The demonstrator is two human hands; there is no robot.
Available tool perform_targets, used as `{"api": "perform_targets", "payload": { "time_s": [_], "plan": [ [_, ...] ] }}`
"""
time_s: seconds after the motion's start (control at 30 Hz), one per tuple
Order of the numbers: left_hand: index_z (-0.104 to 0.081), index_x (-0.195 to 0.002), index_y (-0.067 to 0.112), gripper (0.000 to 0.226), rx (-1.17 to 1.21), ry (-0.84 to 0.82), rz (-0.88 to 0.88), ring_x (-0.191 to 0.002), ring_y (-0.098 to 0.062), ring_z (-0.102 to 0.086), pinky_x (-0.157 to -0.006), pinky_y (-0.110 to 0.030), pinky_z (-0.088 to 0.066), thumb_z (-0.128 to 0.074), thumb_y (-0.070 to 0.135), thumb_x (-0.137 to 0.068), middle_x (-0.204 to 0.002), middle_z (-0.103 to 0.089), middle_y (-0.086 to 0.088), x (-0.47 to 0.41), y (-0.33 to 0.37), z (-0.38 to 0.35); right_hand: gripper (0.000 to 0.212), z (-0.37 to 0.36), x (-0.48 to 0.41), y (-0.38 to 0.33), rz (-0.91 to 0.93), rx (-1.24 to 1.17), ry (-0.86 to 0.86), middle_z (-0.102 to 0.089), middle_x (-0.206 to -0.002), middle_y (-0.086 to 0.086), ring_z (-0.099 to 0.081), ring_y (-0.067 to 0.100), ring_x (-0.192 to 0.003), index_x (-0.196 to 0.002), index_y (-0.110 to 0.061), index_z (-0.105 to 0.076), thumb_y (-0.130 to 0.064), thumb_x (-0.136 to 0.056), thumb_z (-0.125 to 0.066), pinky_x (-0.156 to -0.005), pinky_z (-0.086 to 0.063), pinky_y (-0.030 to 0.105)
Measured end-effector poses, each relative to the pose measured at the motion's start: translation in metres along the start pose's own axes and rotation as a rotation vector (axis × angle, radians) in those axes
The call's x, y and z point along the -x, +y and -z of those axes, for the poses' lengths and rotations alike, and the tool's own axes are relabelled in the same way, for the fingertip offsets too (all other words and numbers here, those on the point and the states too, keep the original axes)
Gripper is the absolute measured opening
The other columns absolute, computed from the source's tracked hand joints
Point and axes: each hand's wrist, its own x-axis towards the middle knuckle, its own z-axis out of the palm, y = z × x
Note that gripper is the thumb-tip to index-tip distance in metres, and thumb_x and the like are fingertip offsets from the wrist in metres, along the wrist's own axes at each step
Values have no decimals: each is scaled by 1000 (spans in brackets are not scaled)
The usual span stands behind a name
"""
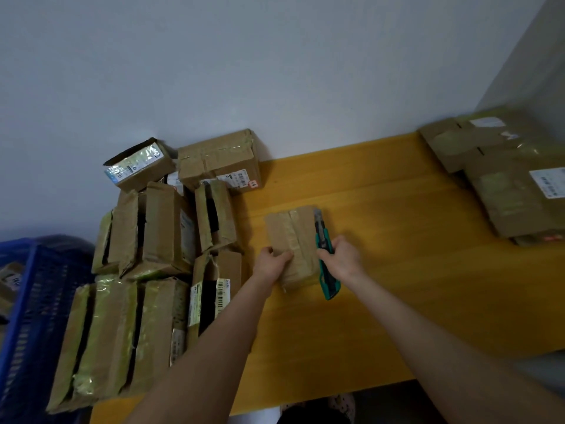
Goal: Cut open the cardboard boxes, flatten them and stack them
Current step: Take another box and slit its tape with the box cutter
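A small taped cardboard box lies on the yellow wooden table in the middle of the view. My left hand grips its near left edge, thumb on the taped top. My right hand holds a green utility knife along the box's right side, blade end pointing away toward the far corner. Several taped boxes are piled at the left of the table. A stack of flattened cardboard lies at the far right.
A blue plastic crate stands left of the table. A grey wall runs behind the table. Bare tabletop lies between the small box and the flattened stack. The table's front edge runs near the bottom.
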Motion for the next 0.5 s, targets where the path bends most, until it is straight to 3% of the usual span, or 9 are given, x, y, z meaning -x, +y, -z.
{"api": "perform_targets", "payload": {
  "time_s": [0.13,0.23,0.3,0.37,0.4,0.5],
  "plan": [
    [-34,-142,25,63,116,-43,-20,-102,-22,-54,-79,-37,-45,-66,37,-89,-134,-52,-8,2,-3,0,27,-1,3,4,-24,-4,16,-48,-79,-3,-53,18,-74,-107,-12,-41,-35,-97,-51,-44,-33,25],
    [-38,-136,33,57,189,-83,1,-97,-18,-54,-73,-34,-44,-65,45,-88,-132,-51,-6,0,-1,1,25,-1,4,5,-39,-3,33,-49,-80,-4,-54,17,-74,-107,-13,-42,-35,-97,-51,-47,-37,27],
    [-40,-136,32,56,183,-61,7,-91,-15,-54,-65,-32,-44,-62,50,-88,-130,-52,-5,-2,1,1,23,-2,5,8,-43,0,34,-52,-83,-2,-57,19,-75,-104,-16,-40,-34,-97,-51,-53,-44,29],
    [-36,-143,26,66,129,-39,0,-95,-18,-56,-69,-33,-48,-60,53,-89,-128,-54,-5,-6,2,2,22,-1,5,11,-39,6,33,-54,-86,0,-59,20,-77,-103,-17,-38,-34,-96,-51,-58,-49,33],
    [-37,-144,20,69,107,-43,5,-94,-18,-58,-72,-34,-49,-61,52,-88,-120,-57,-2,-7,3,3,22,0,5,12,-40,9,29,-55,-86,0,-59,20,-78,-103,-18,-38,-34,-96,-51,-59,-49,33],
    [-53,-130,11,55,116,-124,52,-83,-15,-61,-60,-29,-48,-67,42,-87,-97,-64,1,-5,6,12,23,3,7,14,-34,8,21,-55,-86,-1,-59,19,-78,-105,-17,-41,-34,-96,-52,-58,-47,32]
  ]
}}
